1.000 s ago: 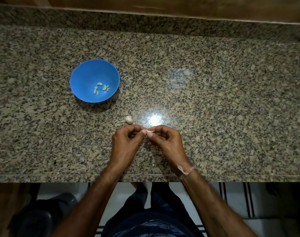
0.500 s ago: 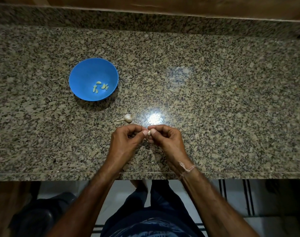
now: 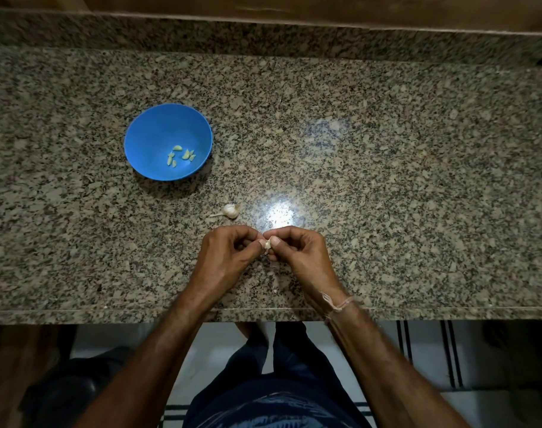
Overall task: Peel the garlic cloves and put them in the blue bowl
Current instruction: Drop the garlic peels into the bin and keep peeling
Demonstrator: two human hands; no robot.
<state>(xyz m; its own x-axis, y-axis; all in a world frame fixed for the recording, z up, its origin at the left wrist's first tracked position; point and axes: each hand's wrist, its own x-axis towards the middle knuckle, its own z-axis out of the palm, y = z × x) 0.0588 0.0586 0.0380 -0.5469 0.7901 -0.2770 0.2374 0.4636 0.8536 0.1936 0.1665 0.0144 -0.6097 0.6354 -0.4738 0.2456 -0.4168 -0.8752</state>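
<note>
A small pale garlic clove point(image 3: 267, 244) is pinched between the fingertips of my left hand point(image 3: 229, 257) and my right hand point(image 3: 300, 257), just above the counter near its front edge. Both hands have their fingers curled around it, hiding most of the clove. The blue bowl point(image 3: 149, 131) stands to the far left on the counter and holds several peeled yellowish cloves point(image 3: 180, 156). A partial garlic bulb point(image 3: 229, 211) with a short stem lies on the counter just beyond my left hand.
The speckled granite counter point(image 3: 387, 180) runs wide to the right, with a raised back ledge point(image 3: 263, 38). Its front edge point(image 3: 109, 315) lies just under my wrists. A bright light reflection shines beyond my hands. Small bits of garlic skin point(image 3: 275, 285) lie below them.
The strip of skin that stuck out between my fingertips a second ago is gone; the clove now sits tightly between both thumbs. The hands have stayed in place.
</note>
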